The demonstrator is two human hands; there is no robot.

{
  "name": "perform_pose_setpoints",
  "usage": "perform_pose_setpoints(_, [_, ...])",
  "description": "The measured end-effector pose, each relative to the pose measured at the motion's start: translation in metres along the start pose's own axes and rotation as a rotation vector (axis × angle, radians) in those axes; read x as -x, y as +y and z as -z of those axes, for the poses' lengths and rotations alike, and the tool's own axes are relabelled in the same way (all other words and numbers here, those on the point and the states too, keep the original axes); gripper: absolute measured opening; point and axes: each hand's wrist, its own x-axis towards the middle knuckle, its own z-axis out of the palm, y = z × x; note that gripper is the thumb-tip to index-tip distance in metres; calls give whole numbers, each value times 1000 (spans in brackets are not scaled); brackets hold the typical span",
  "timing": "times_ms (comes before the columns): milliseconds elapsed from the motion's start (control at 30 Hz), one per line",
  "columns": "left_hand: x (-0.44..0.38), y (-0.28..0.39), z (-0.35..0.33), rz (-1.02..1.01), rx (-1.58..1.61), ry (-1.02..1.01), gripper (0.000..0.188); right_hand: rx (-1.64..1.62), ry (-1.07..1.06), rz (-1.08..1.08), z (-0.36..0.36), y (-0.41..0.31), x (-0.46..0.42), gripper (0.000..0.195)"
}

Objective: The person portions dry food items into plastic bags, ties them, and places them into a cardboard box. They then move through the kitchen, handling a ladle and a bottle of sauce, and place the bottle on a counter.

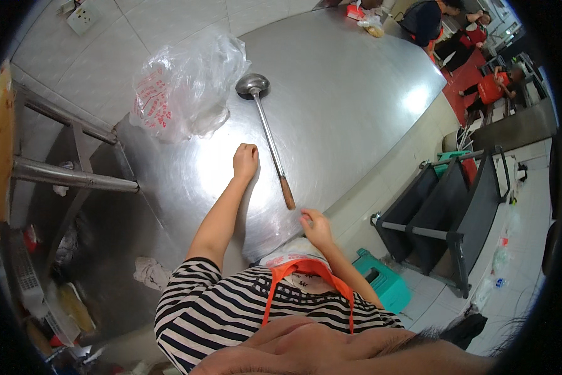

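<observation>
A steel ladle (267, 126) with a long shaft and a wooden handle lies on the stainless steel table (337, 93), its bowl at the far end. My left hand (246, 160) rests on the metal in a loose fist, left of the shaft and apart from it; no object shows in it. Close to the end of the wooden handle is my right hand (316, 228), fingers partly bent and apart, not touching the ladle and holding nothing visible. Beyond my left hand, against the tiled wall, lies a crumpled clear plastic bag (187, 89) with red print.
A dark shelf rack (431, 211) and a green plastic stool (388, 286) stand on the floor at right. Left are metal rails (74, 176) and a crumpled cloth (152, 272). A bagged item (373, 29) lies at the table's far end, near several people.
</observation>
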Motion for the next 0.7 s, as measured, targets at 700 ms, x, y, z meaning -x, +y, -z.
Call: perform_pose_setpoints(700, [35,416,89,-482,1991,-1002,25,-158,-158,-159,91,102,-96,20])
